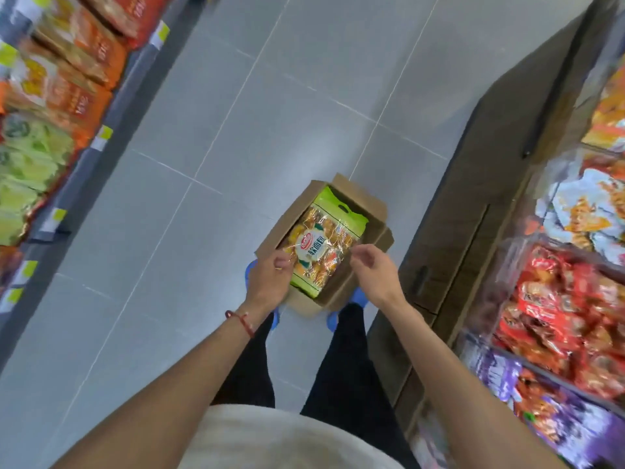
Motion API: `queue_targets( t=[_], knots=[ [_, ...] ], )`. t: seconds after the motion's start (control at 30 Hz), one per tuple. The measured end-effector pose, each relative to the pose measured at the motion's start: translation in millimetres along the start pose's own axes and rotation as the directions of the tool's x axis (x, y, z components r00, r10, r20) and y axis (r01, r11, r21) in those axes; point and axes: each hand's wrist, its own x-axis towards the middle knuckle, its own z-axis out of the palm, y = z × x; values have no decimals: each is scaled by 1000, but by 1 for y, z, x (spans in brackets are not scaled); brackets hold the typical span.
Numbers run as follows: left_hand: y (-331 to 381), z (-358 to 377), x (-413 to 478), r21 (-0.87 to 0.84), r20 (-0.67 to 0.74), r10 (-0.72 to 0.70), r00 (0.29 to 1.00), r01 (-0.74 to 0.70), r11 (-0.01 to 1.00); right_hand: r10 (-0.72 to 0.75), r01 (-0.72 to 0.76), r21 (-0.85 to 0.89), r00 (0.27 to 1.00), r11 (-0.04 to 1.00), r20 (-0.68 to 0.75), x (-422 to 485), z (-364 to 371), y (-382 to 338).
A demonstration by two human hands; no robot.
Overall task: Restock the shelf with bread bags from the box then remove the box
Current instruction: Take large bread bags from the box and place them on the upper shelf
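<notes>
I was picking the green plastic bread bag (324, 245) from the brown cardboard box (368, 204): left hand (270, 279) curled, grip unclear; right hand (373, 269) slack and empty, needing to close.

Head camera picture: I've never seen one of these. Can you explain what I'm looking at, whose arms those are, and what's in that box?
There is no machine here. The single picture comes from a camera worn on a person's head, looking down, so the two bare arms are the wearer's own. They stand in a shop aisle on a grey tiled floor, with shelves of packaged snacks on both sides. At their feet lies an open cardboard box holding a green bread bag. The left hand curls its fingers over the bag's left edge, seemingly gripping it. The right hand hovers at the bag's right edge with fingers loosely curled; whether it touches the bag is unclear.
</notes>
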Motion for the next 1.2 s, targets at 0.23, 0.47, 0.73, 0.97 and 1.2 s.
queue_targets(
  t=[0.23, 0.47, 0.73, 0.97, 1.2],
  knots=[
    [-53, 95, 51, -22, 8, -159, 987, 159, 987, 71, -54, -120, 988, 991, 140, 105, 19, 64],
    [-114, 160, 133, -65, -10, -373, 928, 372, 926, 85, -55, -209, 987, 976, 140, 210, 65, 133],
    [-183, 215, 240, -260, 23, -595, 803, 580, 772, -52, 87, -382, 994, 920, 101, 331, 96, 187],
    [-203, 256, 292, -330, -45, -679, 733, 630, 703, -84, 156, -453, 981, 878, 175, 399, 108, 208],
    [-207, 268, 298, -557, -147, -656, 741, 486, 674, -147, 269, -546, 955, 794, 256, 400, 112, 220]
  ],
)
